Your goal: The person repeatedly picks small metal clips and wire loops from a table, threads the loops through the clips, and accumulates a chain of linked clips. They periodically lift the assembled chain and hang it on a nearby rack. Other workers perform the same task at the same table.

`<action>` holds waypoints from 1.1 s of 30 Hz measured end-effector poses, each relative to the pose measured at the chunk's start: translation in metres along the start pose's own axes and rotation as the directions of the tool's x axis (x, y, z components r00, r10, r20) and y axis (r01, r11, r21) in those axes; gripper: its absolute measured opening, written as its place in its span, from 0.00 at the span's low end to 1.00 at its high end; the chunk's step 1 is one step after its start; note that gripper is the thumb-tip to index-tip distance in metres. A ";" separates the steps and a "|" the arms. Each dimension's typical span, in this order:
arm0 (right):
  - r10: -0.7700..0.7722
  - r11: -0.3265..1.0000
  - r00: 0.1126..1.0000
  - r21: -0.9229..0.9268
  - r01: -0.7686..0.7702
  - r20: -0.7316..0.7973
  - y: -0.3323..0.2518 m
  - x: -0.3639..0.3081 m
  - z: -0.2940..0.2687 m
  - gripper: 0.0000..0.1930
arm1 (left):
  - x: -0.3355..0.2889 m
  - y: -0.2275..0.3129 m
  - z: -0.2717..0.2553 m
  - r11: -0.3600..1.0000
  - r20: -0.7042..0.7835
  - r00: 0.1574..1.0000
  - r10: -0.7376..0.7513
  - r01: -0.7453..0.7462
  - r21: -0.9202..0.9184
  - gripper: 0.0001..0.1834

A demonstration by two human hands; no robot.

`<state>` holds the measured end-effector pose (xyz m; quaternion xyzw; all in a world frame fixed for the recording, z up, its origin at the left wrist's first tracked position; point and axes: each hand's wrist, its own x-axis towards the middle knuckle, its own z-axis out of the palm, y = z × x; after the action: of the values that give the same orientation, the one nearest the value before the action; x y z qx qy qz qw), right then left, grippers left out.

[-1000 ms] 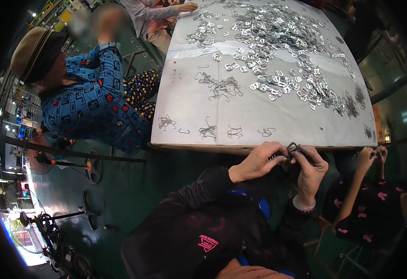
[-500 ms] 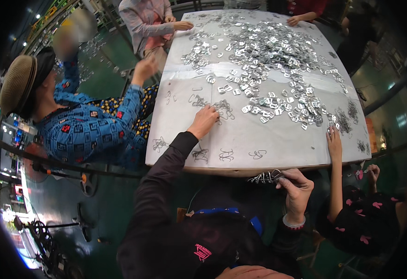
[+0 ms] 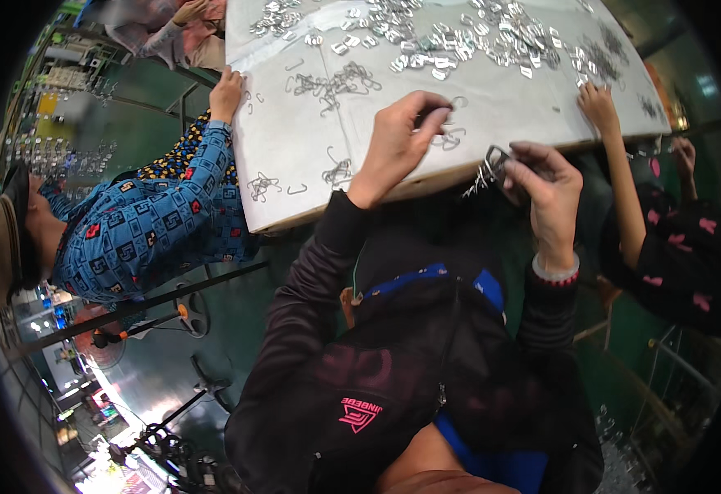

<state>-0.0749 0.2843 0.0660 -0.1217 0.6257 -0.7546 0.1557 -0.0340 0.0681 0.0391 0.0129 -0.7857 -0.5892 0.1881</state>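
Observation:
My left hand is above the table's near edge, thumb and forefinger pinched on a thin curved wire hook. Just beyond the edge, my right hand grips a squarish metal buckle between thumb and fingers. Several shiny metal pieces dangle from it in a bunch, and the palm side of the grip is hidden. Loose wire hooks lie on the table beneath my left hand. A larger tangle of hooks is farther back, to the left of that hand.
The white-covered table carries many scattered metal buckles at the back. Smaller hook piles lie near its left front. A co-worker in a blue patterned shirt sits left; another co-worker's hand reaches in from the right.
My left hand has left the hook pile and come right toward my right hand, a hook at its fingertips. The view has tilted down. The left co-worker's hand now rests at the table edge.

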 end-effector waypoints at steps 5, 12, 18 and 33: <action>0.004 0.996 1.000 0.092 -0.002 -0.021 0.002 -0.006 0.000 0.09 | -0.019 0.046 0.033 0.985 0.091 0.985 0.146 -0.136 -0.103 0.05; -0.087 0.995 0.996 0.059 0.086 0.004 0.011 -0.008 0.003 0.07 | -0.026 0.036 0.053 0.973 -0.032 0.974 0.226 -0.223 0.061 0.06; -0.037 0.998 0.985 -0.044 0.045 0.169 0.008 0.005 -0.016 0.05 | -0.031 0.027 0.050 0.993 0.040 0.993 0.114 -0.113 -0.031 0.05; -0.284 0.279 0.860 -0.821 0.498 0.425 0.171 0.255 0.037 0.10 | -0.060 0.011 0.033 0.979 0.093 0.994 -0.051 0.068 -0.190 0.05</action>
<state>-0.2818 0.1227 -0.0976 -0.4098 0.8646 -0.2827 -0.0677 0.0136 0.1161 0.0251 -0.0078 -0.7316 -0.6679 0.1363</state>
